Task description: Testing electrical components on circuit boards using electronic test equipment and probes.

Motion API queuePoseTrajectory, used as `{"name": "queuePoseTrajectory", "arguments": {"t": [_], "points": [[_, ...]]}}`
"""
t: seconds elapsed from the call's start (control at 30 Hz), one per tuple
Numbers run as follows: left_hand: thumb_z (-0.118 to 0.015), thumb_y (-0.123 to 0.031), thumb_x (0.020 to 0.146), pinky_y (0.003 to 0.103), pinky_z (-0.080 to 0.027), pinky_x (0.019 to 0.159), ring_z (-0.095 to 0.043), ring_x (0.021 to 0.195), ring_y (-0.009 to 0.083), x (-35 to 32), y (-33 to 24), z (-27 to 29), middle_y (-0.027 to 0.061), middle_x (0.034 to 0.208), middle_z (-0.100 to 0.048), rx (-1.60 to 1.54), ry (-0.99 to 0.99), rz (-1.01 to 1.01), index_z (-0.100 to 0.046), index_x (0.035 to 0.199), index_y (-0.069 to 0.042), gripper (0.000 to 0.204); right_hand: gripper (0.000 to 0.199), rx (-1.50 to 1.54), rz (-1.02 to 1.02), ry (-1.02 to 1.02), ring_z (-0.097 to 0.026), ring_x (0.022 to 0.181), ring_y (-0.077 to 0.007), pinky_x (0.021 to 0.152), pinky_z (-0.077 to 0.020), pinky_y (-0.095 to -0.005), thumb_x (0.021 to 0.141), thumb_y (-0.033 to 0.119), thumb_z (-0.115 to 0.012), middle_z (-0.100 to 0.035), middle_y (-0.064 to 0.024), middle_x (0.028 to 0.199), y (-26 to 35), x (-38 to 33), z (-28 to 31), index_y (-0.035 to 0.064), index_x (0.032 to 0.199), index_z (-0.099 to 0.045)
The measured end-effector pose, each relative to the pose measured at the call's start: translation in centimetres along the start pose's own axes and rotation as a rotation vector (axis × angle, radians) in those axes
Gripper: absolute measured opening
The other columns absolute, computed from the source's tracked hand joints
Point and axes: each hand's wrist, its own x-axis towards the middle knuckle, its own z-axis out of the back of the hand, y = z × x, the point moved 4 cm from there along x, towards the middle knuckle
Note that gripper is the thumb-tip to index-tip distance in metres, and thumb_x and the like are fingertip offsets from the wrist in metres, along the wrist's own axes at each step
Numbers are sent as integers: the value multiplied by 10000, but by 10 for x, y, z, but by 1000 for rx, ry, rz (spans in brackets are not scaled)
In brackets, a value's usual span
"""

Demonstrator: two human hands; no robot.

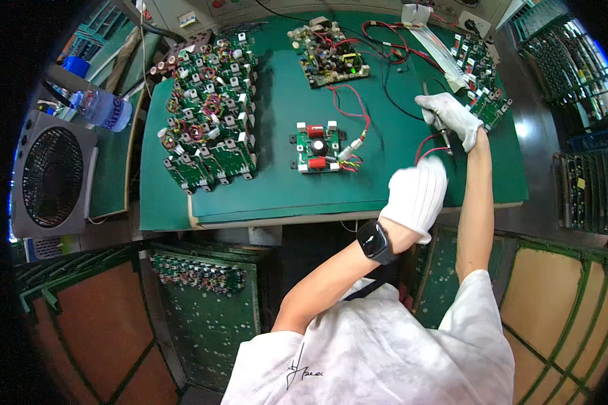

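On the desk, from left: stacked boards, then a small board in front of a larger one. Then, apart, left hand near a red wire, grip impossible to tell; right hand clamped on a tool beside more boards

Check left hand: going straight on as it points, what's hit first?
Likely the red wires just ahead of the left hand; depth is unclear from this view.

I am wearing a white shirt bearing dark script lettering. A plastic bottle is showing large blue lettering; a sticker on the back panel is appearing too small to read.
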Motion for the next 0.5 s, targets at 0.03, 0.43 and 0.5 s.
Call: {"name": "queuePoseTrajectory", "arguments": {"t": [0.03, 0.43, 0.5], "points": [[-694, -321, 932, 362, -495, 490, -668, 573, 253, -14, -5, -4, 86, 740, -638, -58, 6, -21, -618, 912, -82, 252, 607, 9, -160, 43, -509, 510, -153, 533, -429, -298, 1000, 573, -577, -551, -50, 581, -3, -11, -1, 11, 796, -680], [-756, -125, 864, 499, -441, 1046, -559, 1238, 410, -61, 128, 86, 165, 1255, -626, -124, -358, 112, -721, 1112, -108, 251, 272, -666, 927, -510, -704, 999, -301, 903, -543, -448, 910, 302, -741, -726, -86, 1021, 111, -84, -42, 133, 1122, -713], [-737, -175, 889, 573, -344, 1153, -459, 1357, 485, -55, 139, 75, 204, 1352, -575, -130, -308, 95, -739, 1087, -136, 202, 379, -805, 1077, -279, -644, 1179, -281, 1050, -485, -448, 847, 265, -775, -698, -53, 1193, 126, -80, -77, 148, 1196, -689]]}}
